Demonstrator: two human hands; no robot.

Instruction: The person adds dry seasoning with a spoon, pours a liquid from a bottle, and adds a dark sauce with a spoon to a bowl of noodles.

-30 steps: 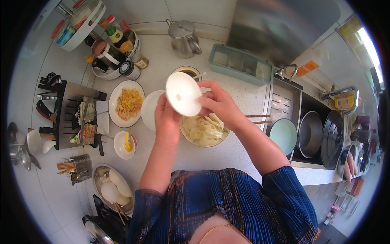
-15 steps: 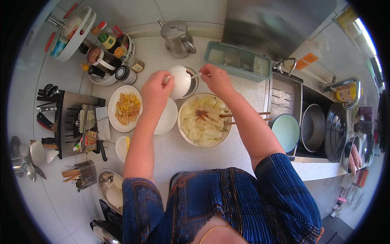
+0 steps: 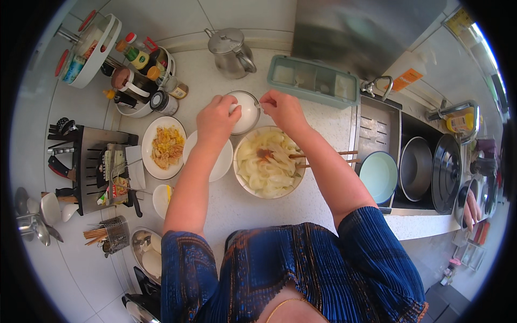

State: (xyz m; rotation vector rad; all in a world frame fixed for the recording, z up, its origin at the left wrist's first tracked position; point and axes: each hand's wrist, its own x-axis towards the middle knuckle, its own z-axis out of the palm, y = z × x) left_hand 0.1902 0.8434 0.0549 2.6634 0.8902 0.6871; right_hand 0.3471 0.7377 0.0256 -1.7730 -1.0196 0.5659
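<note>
A round white lid (image 3: 246, 114) lies level over a round, dark-rimmed container (image 3: 254, 96) behind the food bowl. My left hand (image 3: 216, 121) pinches the lid's white knob. At the container's right edge, my right hand (image 3: 284, 112) has its fingertips closed on the end of a thin pale handle, probably a spoon's; its other end is hidden. Nearer me is a bowl (image 3: 237, 171) of pale sliced vegetable with a reddish-brown patch of seasoning on top. A pair of chopsticks (image 3: 334, 157) leans over the bowl's right side, passing under my right forearm.
Left of the bowl stand a white plate (image 3: 222, 161) and a plate of yellow and brown cooked food (image 3: 168, 148). Behind are a metal kettle (image 3: 229, 51) and a green lidded box (image 3: 312, 81). Right is a stove with a pale green pot (image 3: 378, 175); knives fill a rack (image 3: 89, 161) at left.
The white lid has come down from a tilted position onto the container, covering its dark inside. My right hand has moved slightly left and down with the thin handle.
</note>
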